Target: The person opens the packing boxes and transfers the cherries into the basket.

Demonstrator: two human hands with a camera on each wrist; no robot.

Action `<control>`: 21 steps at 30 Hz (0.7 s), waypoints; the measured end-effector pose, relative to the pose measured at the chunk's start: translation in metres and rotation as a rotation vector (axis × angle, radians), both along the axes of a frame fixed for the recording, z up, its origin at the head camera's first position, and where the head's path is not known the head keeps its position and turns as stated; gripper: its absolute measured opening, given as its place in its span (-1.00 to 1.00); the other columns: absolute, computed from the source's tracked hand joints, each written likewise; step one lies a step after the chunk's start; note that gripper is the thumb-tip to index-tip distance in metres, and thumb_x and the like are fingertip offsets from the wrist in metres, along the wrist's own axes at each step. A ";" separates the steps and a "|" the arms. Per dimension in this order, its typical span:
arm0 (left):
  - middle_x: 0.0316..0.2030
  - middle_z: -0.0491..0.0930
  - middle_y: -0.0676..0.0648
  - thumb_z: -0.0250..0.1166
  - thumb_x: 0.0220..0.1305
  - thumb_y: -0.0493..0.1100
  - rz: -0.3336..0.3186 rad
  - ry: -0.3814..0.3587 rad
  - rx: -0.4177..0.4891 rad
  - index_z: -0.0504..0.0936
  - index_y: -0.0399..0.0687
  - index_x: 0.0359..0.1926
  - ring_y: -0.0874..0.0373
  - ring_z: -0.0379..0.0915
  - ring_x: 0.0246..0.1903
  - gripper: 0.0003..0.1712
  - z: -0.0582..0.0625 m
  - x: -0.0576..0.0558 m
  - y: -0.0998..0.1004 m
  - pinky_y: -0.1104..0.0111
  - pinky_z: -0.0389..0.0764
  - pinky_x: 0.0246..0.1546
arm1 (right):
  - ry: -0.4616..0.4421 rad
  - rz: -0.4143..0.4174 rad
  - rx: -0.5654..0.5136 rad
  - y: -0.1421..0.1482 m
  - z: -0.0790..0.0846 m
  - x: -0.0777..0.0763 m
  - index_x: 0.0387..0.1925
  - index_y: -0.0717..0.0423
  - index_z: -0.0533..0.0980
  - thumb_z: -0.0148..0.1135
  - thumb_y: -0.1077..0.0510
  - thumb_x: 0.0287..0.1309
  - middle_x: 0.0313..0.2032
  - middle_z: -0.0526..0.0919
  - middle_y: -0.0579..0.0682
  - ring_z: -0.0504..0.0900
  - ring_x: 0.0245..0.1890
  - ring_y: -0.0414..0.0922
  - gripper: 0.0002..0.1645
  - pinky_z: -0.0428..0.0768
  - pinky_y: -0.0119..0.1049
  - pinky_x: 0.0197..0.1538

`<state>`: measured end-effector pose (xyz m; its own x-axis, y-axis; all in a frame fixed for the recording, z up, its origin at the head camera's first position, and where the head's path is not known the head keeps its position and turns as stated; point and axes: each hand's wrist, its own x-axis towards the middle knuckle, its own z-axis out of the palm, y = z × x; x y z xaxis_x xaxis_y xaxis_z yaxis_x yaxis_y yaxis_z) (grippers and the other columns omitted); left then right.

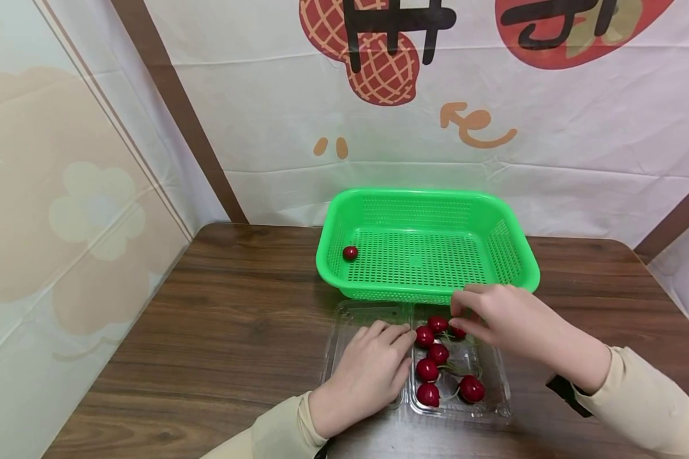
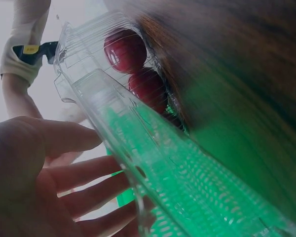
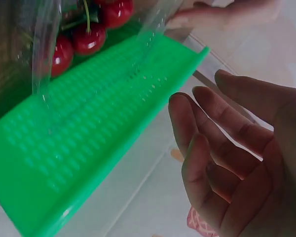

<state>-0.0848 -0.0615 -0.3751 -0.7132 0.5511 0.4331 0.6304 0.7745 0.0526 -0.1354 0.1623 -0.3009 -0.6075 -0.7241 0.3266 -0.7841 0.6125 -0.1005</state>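
Note:
A clear plastic clamshell box [image 1: 496, 401] lies unfolded on the table. Several dark red cherries [image 1: 472, 389] with green stems sit in its right half; they also show in the right wrist view as cherries [image 3: 90, 38]. My left hand [image 1: 373, 363] rests over the left half, fingertips at the middle fold beside the cherries; its fingers [image 2: 96, 192] are fairly straight against the plastic. Over the far right of the box hovers my right hand [image 1: 496, 319], close above one cherry [image 1: 458, 333]. Its fingers [image 3: 195, 168] bend loosely, and nothing shows between them.
Just behind the box stands a green perforated basket [image 1: 525, 255] with a single cherry [image 1: 350, 253] at its left end. A printed cloth [image 1: 252, 115] hangs behind the wooden table [image 1: 235, 319], and another cloth panel [image 1: 63, 223] borders the left side.

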 end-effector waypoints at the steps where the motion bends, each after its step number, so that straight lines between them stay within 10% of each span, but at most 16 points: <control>1: -0.05 0.61 -0.02 0.21 0.10 -0.05 0.000 -0.001 -0.001 0.62 -0.06 -0.07 0.11 0.43 -0.10 -0.64 0.000 0.000 0.000 0.29 0.50 -0.22 | 0.001 0.011 0.000 0.000 -0.002 0.001 -0.55 -0.17 0.44 0.33 0.10 -0.06 -0.57 0.45 -0.35 0.30 -0.66 -0.46 -0.80 0.37 -0.49 -0.65; 21: -0.05 0.61 -0.02 0.21 0.10 -0.06 0.000 -0.002 -0.001 0.62 -0.06 -0.08 0.10 0.43 -0.09 -0.64 0.000 -0.001 0.000 0.28 0.51 -0.21 | -0.123 -0.002 0.123 0.003 -0.033 0.025 -0.56 -0.16 0.41 0.34 0.08 -0.10 -0.58 0.46 -0.29 0.36 -0.66 -0.38 -0.78 0.41 -0.38 -0.68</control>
